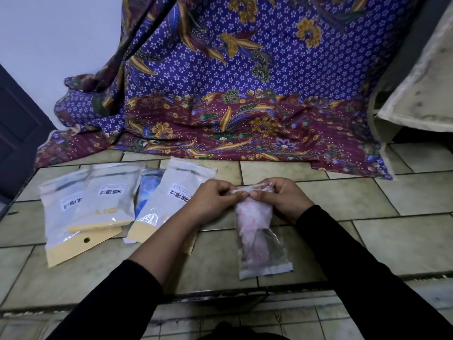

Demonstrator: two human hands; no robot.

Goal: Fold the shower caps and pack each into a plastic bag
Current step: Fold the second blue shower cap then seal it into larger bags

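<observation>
A clear plastic bag lies lengthwise on the tiled counter, with a folded pale pink shower cap inside it. My left hand and my right hand both pinch the far, open end of this bag, fingertips almost meeting over it. To the left lie three white packs with barcode labels and yellow ends: one at far left, one overlapping it, one partly under my left wrist. A blue patterned cap pack shows between the last two.
A purple and maroon batik cloth hangs at the back and spills onto the tiled counter. The counter's front edge runs below the bag. A dark door is at left, a stained pale board at right.
</observation>
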